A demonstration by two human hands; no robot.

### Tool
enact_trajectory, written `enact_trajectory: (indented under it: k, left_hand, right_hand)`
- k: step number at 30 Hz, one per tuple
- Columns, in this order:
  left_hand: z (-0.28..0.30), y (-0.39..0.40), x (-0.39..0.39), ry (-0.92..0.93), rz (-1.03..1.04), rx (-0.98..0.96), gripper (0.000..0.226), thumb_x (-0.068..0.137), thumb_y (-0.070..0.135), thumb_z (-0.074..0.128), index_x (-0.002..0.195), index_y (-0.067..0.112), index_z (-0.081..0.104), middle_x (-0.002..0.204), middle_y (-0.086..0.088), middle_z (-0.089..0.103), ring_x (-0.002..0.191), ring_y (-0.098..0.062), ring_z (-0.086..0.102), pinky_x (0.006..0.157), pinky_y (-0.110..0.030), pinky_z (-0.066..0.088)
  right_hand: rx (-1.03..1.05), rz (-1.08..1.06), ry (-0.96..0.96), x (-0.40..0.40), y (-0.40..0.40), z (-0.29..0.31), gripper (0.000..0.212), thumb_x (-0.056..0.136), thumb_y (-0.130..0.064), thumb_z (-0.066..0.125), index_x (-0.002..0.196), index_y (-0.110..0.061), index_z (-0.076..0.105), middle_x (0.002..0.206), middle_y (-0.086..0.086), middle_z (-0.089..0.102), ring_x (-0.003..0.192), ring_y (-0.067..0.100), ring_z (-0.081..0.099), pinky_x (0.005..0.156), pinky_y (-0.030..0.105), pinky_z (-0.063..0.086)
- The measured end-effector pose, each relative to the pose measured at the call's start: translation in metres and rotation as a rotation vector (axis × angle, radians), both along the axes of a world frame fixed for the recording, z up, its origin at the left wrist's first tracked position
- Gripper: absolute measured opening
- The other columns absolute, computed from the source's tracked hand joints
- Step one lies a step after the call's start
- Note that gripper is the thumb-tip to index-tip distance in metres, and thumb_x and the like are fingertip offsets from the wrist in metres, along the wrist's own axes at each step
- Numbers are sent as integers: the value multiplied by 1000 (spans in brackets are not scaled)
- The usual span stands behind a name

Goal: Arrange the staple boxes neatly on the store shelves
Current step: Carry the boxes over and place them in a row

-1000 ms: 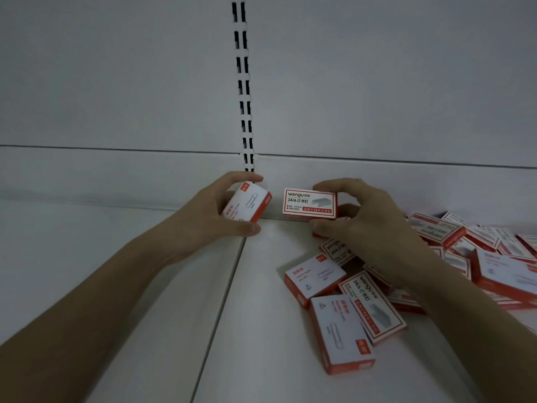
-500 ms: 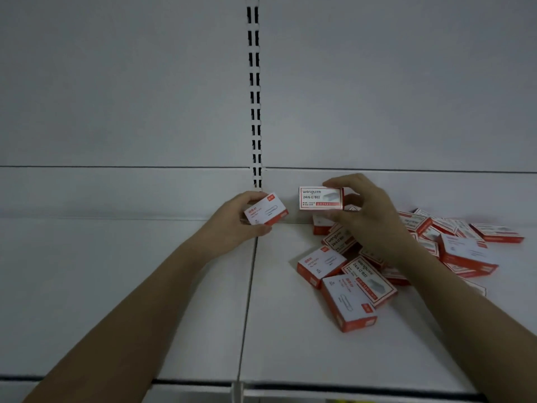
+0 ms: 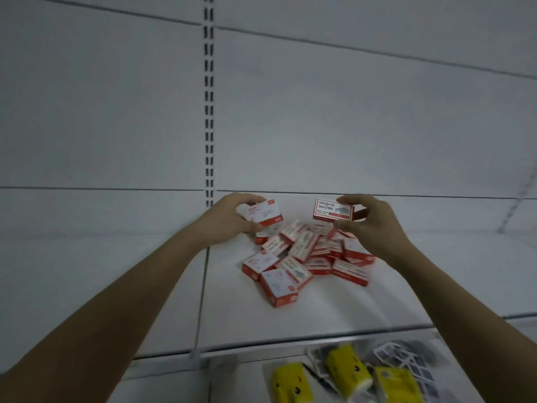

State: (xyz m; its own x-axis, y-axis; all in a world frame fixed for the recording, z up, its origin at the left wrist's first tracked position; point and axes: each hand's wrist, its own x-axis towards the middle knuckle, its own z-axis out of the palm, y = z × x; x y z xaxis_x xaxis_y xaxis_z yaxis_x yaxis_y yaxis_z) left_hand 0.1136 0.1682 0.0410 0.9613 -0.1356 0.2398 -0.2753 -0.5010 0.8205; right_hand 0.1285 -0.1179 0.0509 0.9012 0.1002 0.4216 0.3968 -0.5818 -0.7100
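My left hand [image 3: 229, 219] grips a small red-and-white staple box [image 3: 265, 213] between thumb and fingers, tilted, just above the shelf near the back wall. My right hand [image 3: 369, 225] pinches a second staple box [image 3: 333, 209] by its right end, label facing me, held above the heap. Below and between both hands lies a loose pile of several staple boxes [image 3: 305, 257] scattered at odd angles on the white shelf [image 3: 290, 318].
A slotted upright [image 3: 208, 112] runs down the white back panel left of the pile. The shelf seam [image 3: 203, 286] divides two boards. On the lower shelf sit yellow packs [image 3: 345, 370] and flat packets [image 3: 404, 362].
The view has pulled back and tilted down, showing the shelf's front edge and the lower shelf. Both hands keep their boxes, now held farther apart above the pile.
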Motion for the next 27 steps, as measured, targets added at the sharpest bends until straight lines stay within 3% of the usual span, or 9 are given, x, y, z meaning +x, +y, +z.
enact_trajectory:
  k: [3,7,9,12,14,19,27]
  left_hand:
    - [17,-54,-8,-30,-48,74,51,76,13,79,122,28,61,123,5,57,94,-16,65,75,-27,52]
    - [30,-137,-27,-51,-121,79,43,78,16,77,116,31,63,112,11,60,77,-12,68,63,-23,54]
    - [31,-180,-37,-63,-134,86,48,79,18,77,123,28,60,121,7,58,80,-18,68,65,-27,54]
    - [32,-246,-54,-43,-147,78,53,81,19,75,129,25,54,126,6,53,75,-5,68,57,-13,46]
    - [32,-291,-64,-16,-179,52,50,83,15,74,128,22,53,126,1,53,72,-10,71,53,-10,44]
    - [30,-397,-80,-22,-228,72,45,84,15,73,125,19,56,122,0,56,73,-12,71,54,-7,46]
    - [8,-550,-78,8,-346,40,48,83,15,73,127,19,56,124,-3,55,78,-16,72,66,-17,54]
  right_hand:
    - [-18,-41,34,-21,-52,11,42,76,-8,78,113,-22,64,113,-3,64,81,9,66,60,21,53]
    - [-43,-96,30,-50,-127,18,43,77,-8,78,116,-19,64,110,-1,67,76,3,66,49,7,41]
    - [-51,-114,41,-67,-166,21,42,78,-9,77,117,-17,63,106,1,68,74,6,67,48,7,40]
    - [-88,-134,53,-94,-227,22,42,78,-12,77,117,-18,62,104,2,69,71,8,69,53,9,43]
    - [-127,-155,50,-112,-269,22,42,78,-16,77,117,-20,62,103,-1,68,70,8,70,57,13,46]
    - [-125,-230,27,-154,-379,16,41,79,-19,77,117,-21,62,109,-5,63,74,15,68,68,33,59]
    - [-131,-379,44,-193,-533,-1,42,81,-19,75,121,-19,61,118,1,61,87,15,61,65,19,46]
